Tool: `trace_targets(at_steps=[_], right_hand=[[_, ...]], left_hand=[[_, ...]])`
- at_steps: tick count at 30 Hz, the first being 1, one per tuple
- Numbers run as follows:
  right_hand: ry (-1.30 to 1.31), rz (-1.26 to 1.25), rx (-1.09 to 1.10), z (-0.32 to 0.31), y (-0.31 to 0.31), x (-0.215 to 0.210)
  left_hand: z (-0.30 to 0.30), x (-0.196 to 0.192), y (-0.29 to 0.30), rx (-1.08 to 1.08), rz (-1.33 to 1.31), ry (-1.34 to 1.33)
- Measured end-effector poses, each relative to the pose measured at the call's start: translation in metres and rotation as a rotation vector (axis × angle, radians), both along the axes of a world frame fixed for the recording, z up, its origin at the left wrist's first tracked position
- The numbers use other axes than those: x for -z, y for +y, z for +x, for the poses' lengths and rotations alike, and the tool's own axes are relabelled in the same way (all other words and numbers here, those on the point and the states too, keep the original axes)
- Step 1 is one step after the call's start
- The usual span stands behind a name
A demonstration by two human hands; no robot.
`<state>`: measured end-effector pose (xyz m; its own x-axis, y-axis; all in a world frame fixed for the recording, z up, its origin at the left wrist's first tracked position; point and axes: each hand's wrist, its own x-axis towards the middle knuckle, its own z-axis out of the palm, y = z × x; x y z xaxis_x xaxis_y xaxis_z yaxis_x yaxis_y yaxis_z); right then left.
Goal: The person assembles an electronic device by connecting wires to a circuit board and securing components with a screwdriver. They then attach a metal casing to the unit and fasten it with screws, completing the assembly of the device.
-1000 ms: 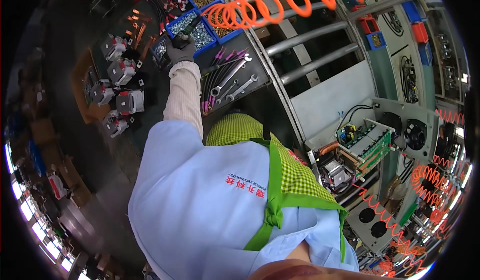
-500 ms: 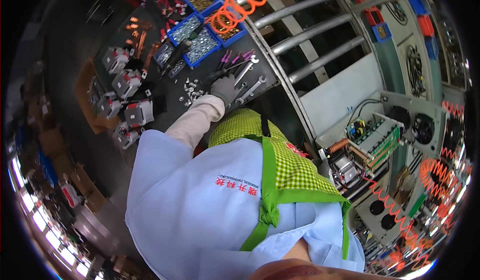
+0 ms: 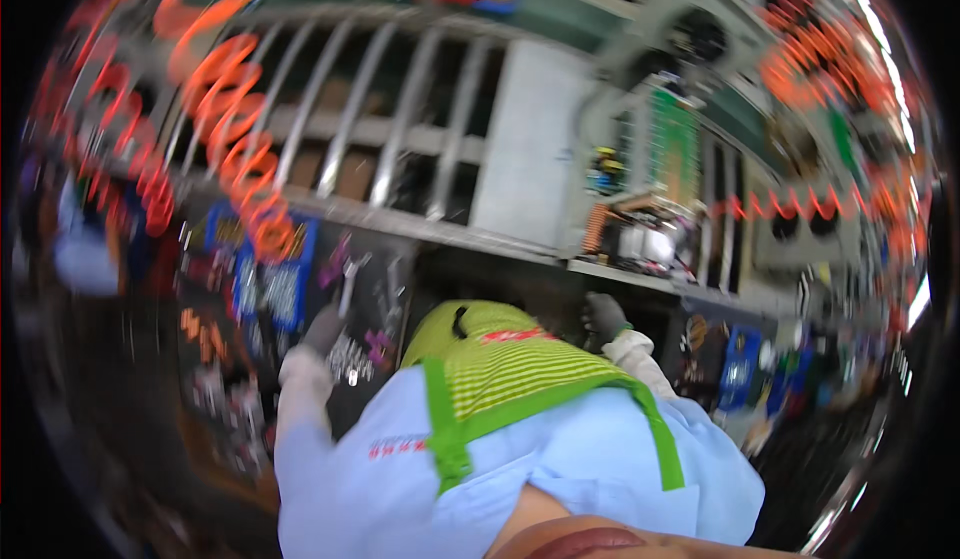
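My left hand (image 3: 323, 331), in a grey glove, is over the dark bench at the left. Its fingers overlap the lower end of a silver wrench (image 3: 351, 281); blur hides whether they grip it. Purple-handled pliers (image 3: 335, 261) lie beside that wrench, and a second wrench (image 3: 394, 281) is to its right. Small shiny metal parts (image 3: 350, 361) are scattered near my wrist, with another purple-handled item (image 3: 379, 346) next to them. My right hand (image 3: 606, 317), also gloved in grey, is in front of my apron's right side, below the conveyor edge. Its fingers are smeared.
Blue bins (image 3: 272, 289) of hardware sit at the far left of the bench, with copper pieces (image 3: 203, 334) nearby. An orange coiled hose (image 3: 235, 129) hangs over it. Ahead runs a roller conveyor (image 3: 400, 119) with an opened electrical unit (image 3: 645, 199). Another blue bin (image 3: 738, 367) is at right.
My view has swung to the right, so the bench now appears farther left and smaller. My right hand has come into view. My left hand is still by the wrenches.
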<state>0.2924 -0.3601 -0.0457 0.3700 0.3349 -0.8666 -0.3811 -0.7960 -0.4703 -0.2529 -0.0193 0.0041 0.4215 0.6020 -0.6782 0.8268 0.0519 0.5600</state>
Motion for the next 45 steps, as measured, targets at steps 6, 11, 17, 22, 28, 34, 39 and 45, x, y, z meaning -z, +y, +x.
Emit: trace_targets(at_steps=[6,11,17,22,28,34,39,45], right_hand=[[-0.419,0.196,-0.824,-0.053,0.069,-0.136],[-0.971,1.153,-0.993,-0.091,0.162,-0.199],[-0.734,0.830,-0.982,-0.053,0.126,-0.242],[-0.528,1.104,-0.127,0.003,0.093,-0.247],[-0.497,1.185,-0.022,0.038,0.071,-0.232],[-0.622,0.785,-0.126,0.069,0.003,-0.180],[-0.709,0.382,0.033,0.081,-0.064,-0.090],[-0.825,0.212,-0.129,0.069,-0.046,-0.087]], left_hand=[[-0.001,-0.086,-0.007,0.767,0.300,-0.331],[0.192,-0.211,-0.036,0.496,-0.249,-0.277],[0.325,-0.246,-0.033,0.574,-0.327,-0.417],[0.393,-0.189,-0.060,0.229,-0.363,-0.798],[0.462,-0.187,-0.144,0.468,-0.173,-0.820],[0.419,-0.203,-0.072,0.496,0.125,-0.431],[0.382,-0.150,-0.008,0.994,0.598,0.120],[0.443,-0.116,-0.014,1.139,0.603,0.230]])
